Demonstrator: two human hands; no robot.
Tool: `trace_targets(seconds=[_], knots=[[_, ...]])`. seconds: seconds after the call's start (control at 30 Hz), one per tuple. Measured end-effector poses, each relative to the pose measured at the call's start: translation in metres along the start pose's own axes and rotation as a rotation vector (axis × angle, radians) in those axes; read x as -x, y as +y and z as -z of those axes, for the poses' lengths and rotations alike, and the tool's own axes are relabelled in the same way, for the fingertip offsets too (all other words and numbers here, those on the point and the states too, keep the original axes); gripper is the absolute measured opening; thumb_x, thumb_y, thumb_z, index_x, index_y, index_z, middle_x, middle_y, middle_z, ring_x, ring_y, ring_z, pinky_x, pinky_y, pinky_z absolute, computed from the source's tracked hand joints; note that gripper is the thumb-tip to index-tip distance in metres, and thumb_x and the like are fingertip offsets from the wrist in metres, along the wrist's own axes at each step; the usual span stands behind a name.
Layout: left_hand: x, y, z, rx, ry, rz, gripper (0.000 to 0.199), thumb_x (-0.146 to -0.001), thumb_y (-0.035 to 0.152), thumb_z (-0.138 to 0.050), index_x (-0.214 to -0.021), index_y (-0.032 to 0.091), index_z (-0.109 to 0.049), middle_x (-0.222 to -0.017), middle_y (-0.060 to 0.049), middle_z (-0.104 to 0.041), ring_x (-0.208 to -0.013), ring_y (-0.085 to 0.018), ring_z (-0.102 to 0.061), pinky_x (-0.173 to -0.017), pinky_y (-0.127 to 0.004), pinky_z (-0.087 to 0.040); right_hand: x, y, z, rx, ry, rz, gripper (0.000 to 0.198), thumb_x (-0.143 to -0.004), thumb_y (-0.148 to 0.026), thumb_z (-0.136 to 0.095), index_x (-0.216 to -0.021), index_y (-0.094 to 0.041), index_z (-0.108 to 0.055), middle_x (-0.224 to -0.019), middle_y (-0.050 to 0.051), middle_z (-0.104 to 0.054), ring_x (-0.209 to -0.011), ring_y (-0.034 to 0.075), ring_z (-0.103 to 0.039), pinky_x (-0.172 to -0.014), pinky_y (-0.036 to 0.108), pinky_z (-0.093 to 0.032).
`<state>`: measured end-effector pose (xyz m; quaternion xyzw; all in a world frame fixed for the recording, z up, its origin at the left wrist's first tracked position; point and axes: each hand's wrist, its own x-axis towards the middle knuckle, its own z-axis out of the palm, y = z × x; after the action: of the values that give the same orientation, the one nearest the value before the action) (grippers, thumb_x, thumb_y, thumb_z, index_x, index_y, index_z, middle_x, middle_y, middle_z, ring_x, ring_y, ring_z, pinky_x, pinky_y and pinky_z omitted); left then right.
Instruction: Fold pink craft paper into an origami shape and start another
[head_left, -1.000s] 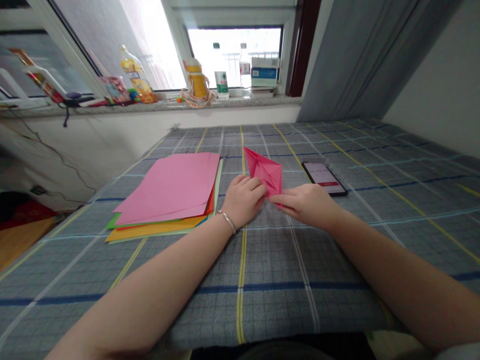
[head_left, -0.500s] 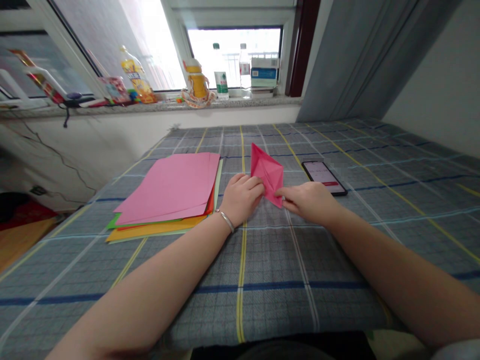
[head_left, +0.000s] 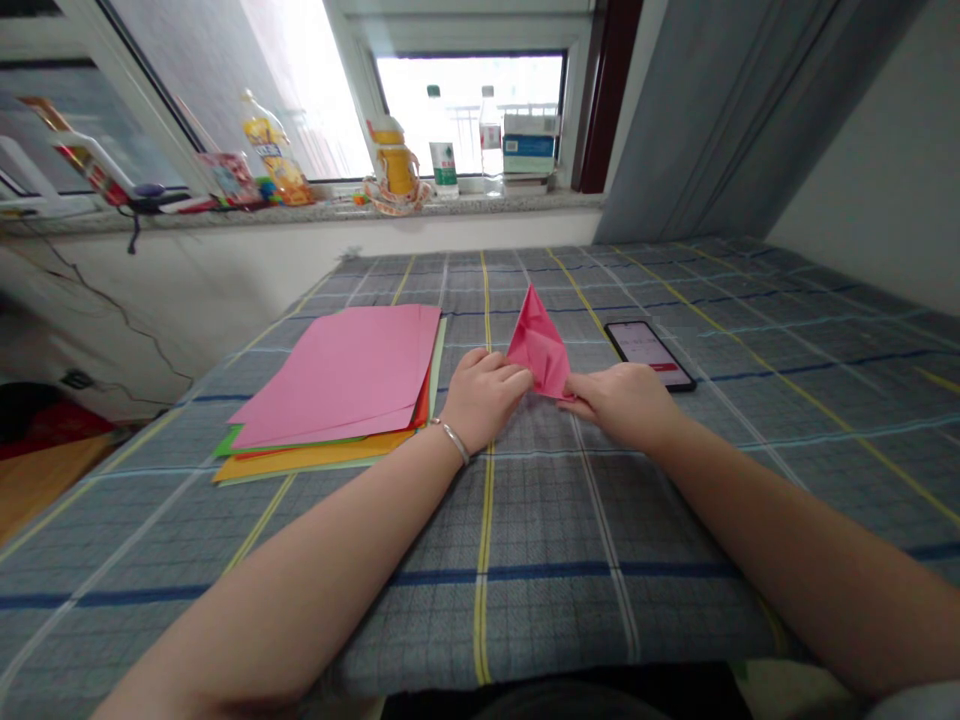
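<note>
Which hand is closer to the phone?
Right. The right hand is beside the near left edge of the phone; the left hand is farther left, at the left edge of the folded pink paper.

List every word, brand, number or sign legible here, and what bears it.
None legible.
Phone screen: marks too small, blurred.
Yellow-orange bottle: lettering blurred.
Green-labelled bottle: too small.
Neighbouring bottle: too small.
Blue-banded box: too small.
Pink packet: blurred.
Folded pink paper: no writing visible.
</note>
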<state>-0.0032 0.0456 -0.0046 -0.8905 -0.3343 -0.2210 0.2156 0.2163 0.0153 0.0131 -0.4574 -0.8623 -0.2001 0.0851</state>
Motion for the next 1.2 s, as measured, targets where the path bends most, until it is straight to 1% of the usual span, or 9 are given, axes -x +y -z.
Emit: trace_targets(seconds=[0.1,0.33,0.43,0.63,0.73,0.87,0.93,1.03,1.2], knots=[[0.0,0.0,-0.001,-0.011,0.009,0.013,0.017,-0.096,0.026,-0.045,-0.093,0.024,-0.062,-0.082,0.0,-0.07,-0.083,-0.019,-0.057,-0.08,-0.036,-0.035,0.0,-0.001,-0.001,-0.011,0.007,-0.004,0.033,-0.092,-0.051,-0.048,-0.086,-0.022,-0.064,-0.071,0.003,-0.072,-0.059,0.017,-0.062,-0.052,0.029,-0.021],[-0.001,0.003,0.003,-0.015,0.001,-0.021,0.022,-0.098,0.027,-0.04,-0.091,0.023,-0.061,-0.09,-0.001,-0.071,-0.086,-0.018,-0.058,-0.081,-0.037,-0.034,0.0,-0.007,-0.001,0.006,0.0,-0.038,0.032,-0.089,-0.041,-0.053,-0.116,-0.024,-0.058,-0.072,0.003,-0.073,-0.059,0.019,-0.064,-0.051,0.028,-0.021],[-0.001,0.002,0.003,-0.003,0.014,-0.016,0.022,-0.097,0.027,-0.041,-0.091,0.022,-0.061,-0.088,-0.001,-0.071,-0.083,-0.018,-0.057,-0.079,-0.036,-0.034,0.0,-0.009,-0.001,-0.001,-0.034,0.013,0.03,-0.091,-0.043,-0.05,-0.113,-0.025,-0.059,-0.072,0.003,-0.073,-0.058,0.018,-0.063,-0.051,0.028,-0.02],[-0.001,0.004,0.004,0.156,-0.003,0.016,0.012,-0.088,0.026,-0.052,-0.088,0.021,-0.063,-0.082,-0.001,-0.068,-0.084,-0.019,-0.058,-0.082,-0.038,-0.036,-0.001,-0.008,-0.004,-0.052,-0.034,0.031,0.034,-0.094,-0.048,-0.044,-0.09,-0.021,-0.064,-0.072,0.004,-0.072,-0.058,0.017,-0.061,-0.052,0.029,-0.021],[-0.003,0.006,0.009,0.301,0.028,0.116,0.014,-0.088,0.03,-0.053,-0.092,0.02,-0.062,-0.088,-0.002,-0.066,-0.089,-0.019,-0.058,-0.085,-0.037,-0.04,-0.001,-0.005,-0.001,-0.091,0.005,0.054,0.034,-0.094,-0.047,-0.044,-0.086,-0.021,-0.063,-0.073,0.004,-0.072,-0.06,0.017,-0.062,-0.053,0.029,-0.022],[-0.007,-0.004,0.01,0.403,0.247,0.415,0.025,-0.087,0.025,-0.052,-0.11,0.018,-0.059,-0.111,-0.008,-0.055,-0.108,-0.021,-0.052,-0.094,-0.037,-0.043,0.0,-0.002,0.004,-0.122,0.054,0.114,0.032,-0.095,-0.044,-0.044,-0.084,-0.02,-0.062,-0.071,0.003,-0.07,-0.063,0.017,-0.062,-0.054,0.029,-0.023],[-0.008,-0.015,0.008,0.448,0.297,0.536,0.034,-0.085,0.019,-0.05,-0.118,0.019,-0.056,-0.119,-0.009,-0.049,-0.106,-0.02,-0.053,-0.094,-0.038,-0.045,0.0,-0.001,0.005,-0.145,0.063,0.135,0.03,-0.094,-0.044,-0.045,-0.085,-0.02,-0.062,-0.07,0.002,-0.069,-0.063,0.017,-0.063,-0.055,0.029,-0.023],[-0.007,-0.031,0.005,0.457,0.213,0.677,0.042,-0.08,0.017,-0.053,-0.121,0.018,-0.057,-0.121,-0.011,-0.052,-0.102,-0.02,-0.055,-0.095,-0.039,-0.046,0.0,0.0,0.004,-0.167,0.056,0.134,0.03,-0.094,-0.044,-0.046,-0.085,-0.02,-0.061,-0.07,0.002,-0.069,-0.063,0.017,-0.062,-0.055,0.028,-0.023],[-0.005,-0.045,0.009,0.655,-0.136,0.782,0.045,-0.076,0.015,-0.05,-0.12,0.016,-0.059,-0.097,-0.005,-0.068,-0.078,-0.017,-0.063,-0.076,-0.033,-0.052,0.0,0.001,0.003,-0.178,0.052,0.129,0.03,-0.094,-0.044,-0.047,-0.086,-0.02,-0.061,-0.071,0.002,-0.069,-0.064,0.016,-0.063,-0.055,0.027,-0.024]])
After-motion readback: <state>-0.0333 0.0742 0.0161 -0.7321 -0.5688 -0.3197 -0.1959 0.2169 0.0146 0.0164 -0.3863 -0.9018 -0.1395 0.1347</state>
